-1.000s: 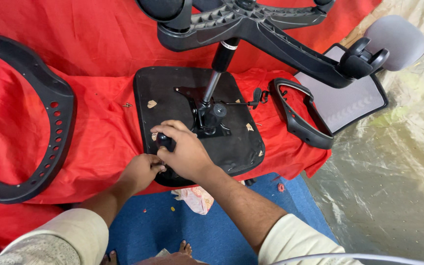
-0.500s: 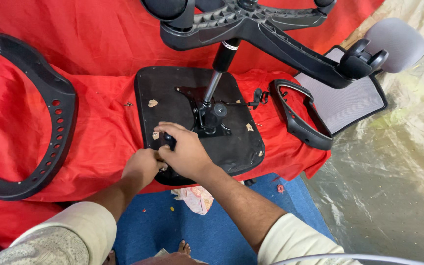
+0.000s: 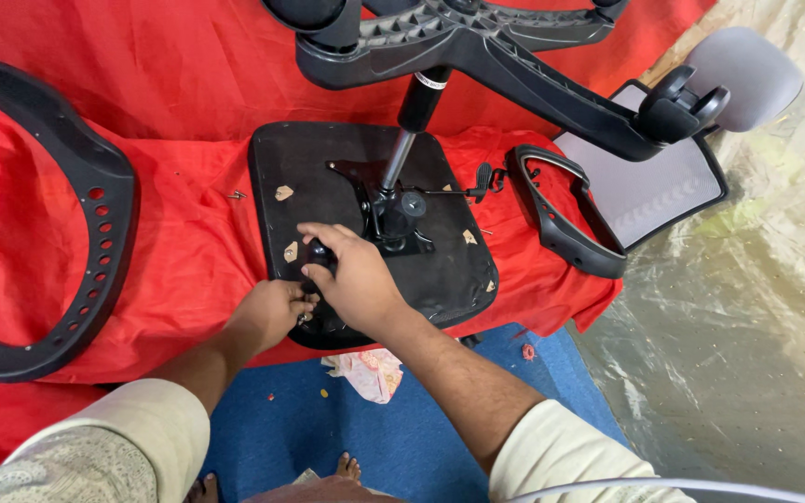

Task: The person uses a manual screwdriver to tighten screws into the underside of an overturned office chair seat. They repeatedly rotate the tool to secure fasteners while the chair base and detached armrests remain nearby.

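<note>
Seat underside [image 3: 440, 270] gripped by both hands; armrest [image 3: 561, 219] just right.

No packages, signs or screens anywhere down here. The one candidate for a label is a narrow white band [image 3: 429, 81] wrapped round the black column just under the wheeled base, too small to make out. Pale torn scraps [image 3: 283, 193] cling to the black seat underside, beside the mechanism and near its left edge, possibly sticker remnants, though that cannot be told.
</note>
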